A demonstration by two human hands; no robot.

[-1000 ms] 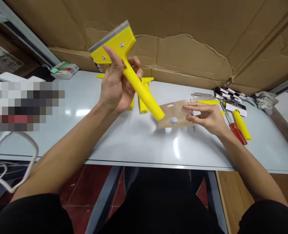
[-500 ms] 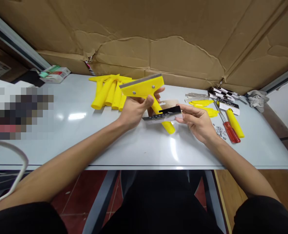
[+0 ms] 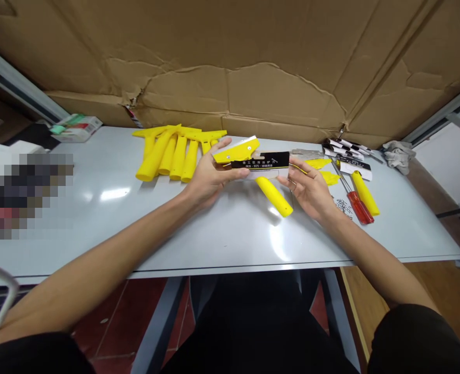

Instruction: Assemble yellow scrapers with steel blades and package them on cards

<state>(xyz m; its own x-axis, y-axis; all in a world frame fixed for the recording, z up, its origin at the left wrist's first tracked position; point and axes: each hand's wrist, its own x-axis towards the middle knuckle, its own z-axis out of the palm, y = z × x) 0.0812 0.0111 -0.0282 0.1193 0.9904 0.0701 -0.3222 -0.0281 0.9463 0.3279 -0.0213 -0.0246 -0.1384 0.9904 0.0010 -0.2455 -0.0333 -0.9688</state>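
Observation:
A yellow scraper [image 3: 274,197] with a blade fixed by two screws is tilted over the table, its handle slanting down to the right. My left hand [image 3: 210,177] is closed around the head end, thumb lying on a black and white cardboard packaging sleeve [image 3: 269,160]. That sleeve crosses in front of the scraper, hiding part of its neck. Pinched at the sleeve's right end are the fingers of my right hand [image 3: 311,191]. Several yellow scraper handles [image 3: 167,156] lie side by side behind my left hand.
Loose yellow pieces [image 3: 330,178], small screws [image 3: 342,206], a red-handled screwdriver [image 3: 359,206] and a yellow handle [image 3: 365,195] lie on the right. Folded sleeves [image 3: 347,148] and a grey cloth [image 3: 401,156] sit behind. A cardboard wall [image 3: 222,88] bounds the back; a small box [image 3: 78,128] stands left.
The sleeve has turned so its printed face shows toward me, and it now covers the scraper's neck. The scraper head has tipped away, and my left thumb has moved onto the sleeve.

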